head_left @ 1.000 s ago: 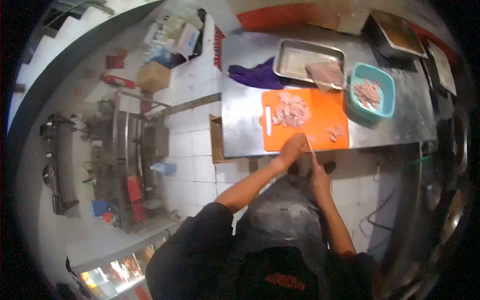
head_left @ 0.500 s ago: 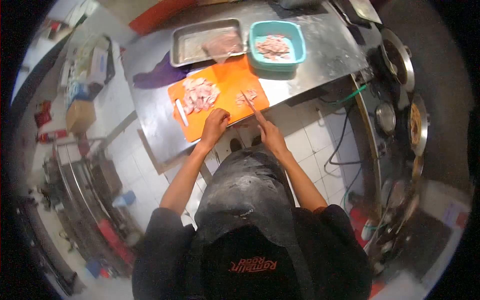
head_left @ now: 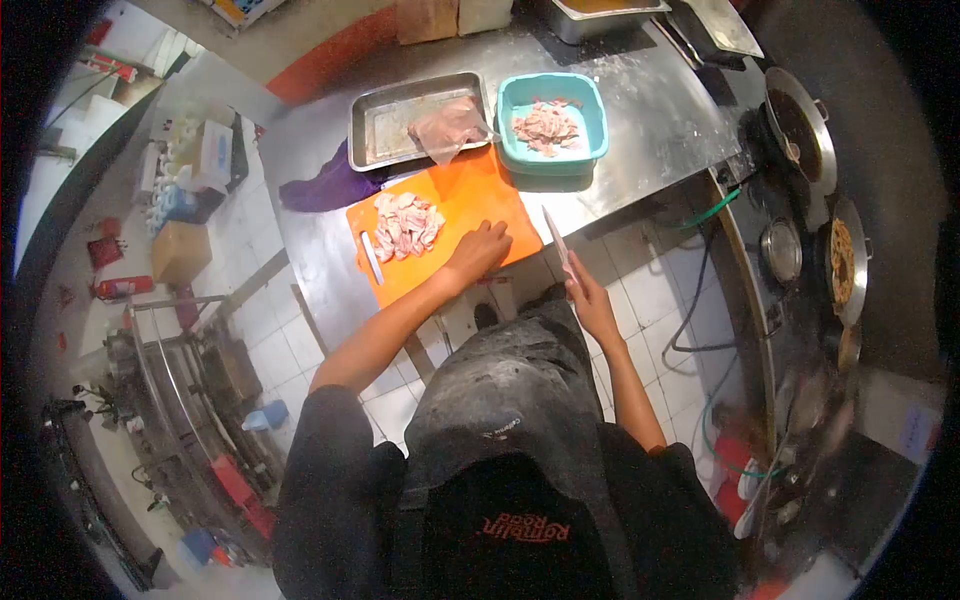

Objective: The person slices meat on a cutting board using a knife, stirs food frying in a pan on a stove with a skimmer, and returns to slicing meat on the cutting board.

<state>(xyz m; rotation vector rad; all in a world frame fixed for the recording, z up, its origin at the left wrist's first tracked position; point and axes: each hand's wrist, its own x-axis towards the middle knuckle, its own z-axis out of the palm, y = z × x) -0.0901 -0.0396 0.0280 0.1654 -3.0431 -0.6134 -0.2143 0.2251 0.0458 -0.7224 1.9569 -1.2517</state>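
My left hand (head_left: pixel 482 248) is on the right part of the orange cutting board (head_left: pixel 462 190), its fingers curled down where small cut meat pieces lay; the hand hides them. My right hand (head_left: pixel 592 303) grips a knife (head_left: pixel 556 238) just off the board's right edge, blade pointing away from me. A pile of pale raw meat (head_left: pixel 407 226) sits on the board's left part. Beside it lies a white-handled tool (head_left: pixel 371 258). Behind the board stands a turquoise tub (head_left: pixel 552 166) holding cut meat (head_left: pixel 546 126).
A metal tray (head_left: pixel 372 163) with a plastic bag of meat (head_left: pixel 447 128) stands behind the board. A purple cloth (head_left: pixel 330 188) lies at its left. Pans (head_left: pixel 845 262) stand on the stove side at right. A metal container (head_left: pixel 608 22) is at the back of the steel table (head_left: pixel 655 130).
My left hand has moved right, over the small cut pieces. My right hand has drawn the knife off the board to the right. The view has shifted slightly.
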